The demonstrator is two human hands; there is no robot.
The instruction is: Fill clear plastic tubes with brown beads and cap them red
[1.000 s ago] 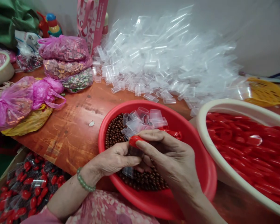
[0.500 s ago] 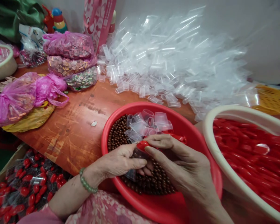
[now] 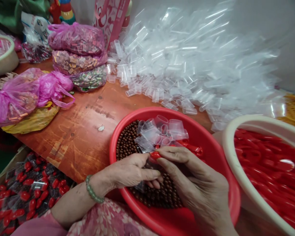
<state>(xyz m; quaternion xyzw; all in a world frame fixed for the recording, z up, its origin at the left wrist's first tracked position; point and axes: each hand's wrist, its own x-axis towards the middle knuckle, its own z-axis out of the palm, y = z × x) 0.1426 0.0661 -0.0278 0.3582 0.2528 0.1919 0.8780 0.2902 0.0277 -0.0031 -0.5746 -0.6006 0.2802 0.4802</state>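
My left hand (image 3: 135, 170), with a green bead bracelet above it, is closed around a clear plastic tube (image 3: 151, 164) over the red basin (image 3: 114, 137). A red cap (image 3: 155, 154) sits at the tube's upper end. Thumb and fingers of my right hand (image 3: 194, 177) pinch that cap, so both hands meet on one piece. Whatever fills the tube is mostly hidden by my fingers. Below lie many brown balls (image 3: 127, 141), and behind the hands are loose clear tubes (image 3: 151, 131) and more red caps (image 3: 194, 149) in the basin.
A cream tub (image 3: 228, 141) of red caps stands at the right. Clear tubes (image 3: 167, 72) are heaped along the wall. Pink bags (image 3: 76, 39) lie back left. A box of red-capped tubes (image 3: 29, 193) is below the table (image 3: 88, 121) at the left.
The view has shifted slightly, so the scene sits a little differently in the picture. Both hands keep their hold on the tube and cap, with only small finger movement.
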